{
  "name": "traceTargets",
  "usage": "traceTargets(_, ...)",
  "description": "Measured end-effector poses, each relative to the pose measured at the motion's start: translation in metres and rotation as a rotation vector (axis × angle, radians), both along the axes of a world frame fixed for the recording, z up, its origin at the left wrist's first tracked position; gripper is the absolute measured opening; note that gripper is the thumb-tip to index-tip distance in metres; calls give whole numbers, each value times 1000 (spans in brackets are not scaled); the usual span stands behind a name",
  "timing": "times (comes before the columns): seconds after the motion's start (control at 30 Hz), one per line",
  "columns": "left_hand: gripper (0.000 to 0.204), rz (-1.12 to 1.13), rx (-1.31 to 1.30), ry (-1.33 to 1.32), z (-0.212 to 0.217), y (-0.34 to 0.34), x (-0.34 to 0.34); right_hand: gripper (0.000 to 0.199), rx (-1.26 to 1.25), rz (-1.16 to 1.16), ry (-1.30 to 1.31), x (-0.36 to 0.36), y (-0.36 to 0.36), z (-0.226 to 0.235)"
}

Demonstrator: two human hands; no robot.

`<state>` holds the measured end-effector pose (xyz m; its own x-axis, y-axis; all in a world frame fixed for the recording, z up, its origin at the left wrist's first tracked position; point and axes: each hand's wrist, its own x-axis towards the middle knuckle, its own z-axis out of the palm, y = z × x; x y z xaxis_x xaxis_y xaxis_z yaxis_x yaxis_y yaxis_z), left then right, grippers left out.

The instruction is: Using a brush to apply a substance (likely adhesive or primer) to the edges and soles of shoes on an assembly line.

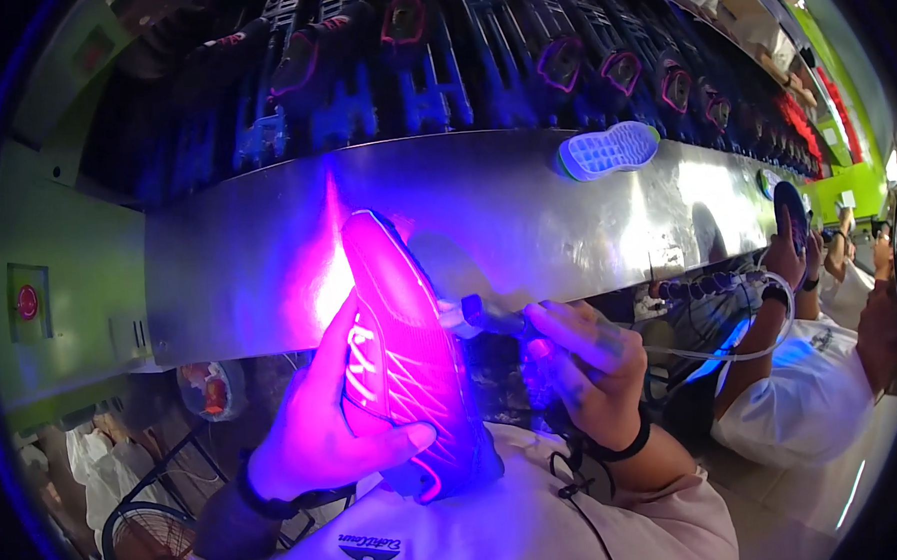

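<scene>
My left hand (325, 426) grips a laced sports shoe upper (401, 332) around its laced side, the thumb pressed across it near the heel. The upper stands on end, toe up and heel close to my shirt, with its bottom edge turned right. Strong pink and purple light washes over it and my hand. My right hand (598, 374) is closed around a brush-like tool (495, 318) with a dark collar. Its pale tip meets the upper's right edge near the middle. Glare blurs the exact contact.
A metal table (237, 239) runs across in front of me. A pale shoe sole (611, 151) lies on it to the right. Beyond it, a dark rack (430, 91) holds several shoes. At right, a co-worker in a white shirt (803, 385) holds a dark shoe piece (790, 215). A fan (150, 543) stands lower left.
</scene>
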<state>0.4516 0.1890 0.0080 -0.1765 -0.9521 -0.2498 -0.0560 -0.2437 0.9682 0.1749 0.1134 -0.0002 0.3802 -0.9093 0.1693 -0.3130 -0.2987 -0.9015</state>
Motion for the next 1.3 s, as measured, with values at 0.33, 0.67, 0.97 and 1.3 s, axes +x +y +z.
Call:
traceTargets(0.33, 104, 229, 140, -15, -1, -8, 16, 32, -15, 132, 16, -7, 9, -13)
traceTargets(0.67, 88, 322, 107, 28, -1, -26, 20, 35, 205, 165, 0, -21, 8, -8)
traceTargets(0.97, 62, 583, 33, 77, -26, -25, 15, 42, -7, 167, 163, -23, -6, 10)
traceTargets(1.3, 47, 537, 385, 672, -1, -34, -11, 52, -481, 230, 109, -18, -42, 30)
